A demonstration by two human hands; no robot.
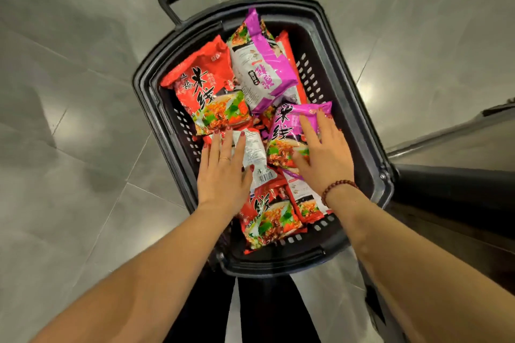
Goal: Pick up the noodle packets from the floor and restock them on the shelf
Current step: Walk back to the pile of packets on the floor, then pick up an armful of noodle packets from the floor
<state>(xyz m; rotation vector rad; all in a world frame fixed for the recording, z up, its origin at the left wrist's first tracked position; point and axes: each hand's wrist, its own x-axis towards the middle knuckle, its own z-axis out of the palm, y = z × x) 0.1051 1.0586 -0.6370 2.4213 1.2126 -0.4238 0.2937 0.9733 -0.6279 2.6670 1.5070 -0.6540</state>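
Fairly bright, even light from overhead throws a white glare patch on the grey floor (pixel 367 90) to my right, soft shadows smudge it on my left, and the wide lens bows and blurs the edges.

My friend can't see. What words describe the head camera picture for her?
Two hands rest on red and purple noodle packets piled in a black basket on a grey floor. The left hand touches a white-backed packet, the right hand a purple packet.
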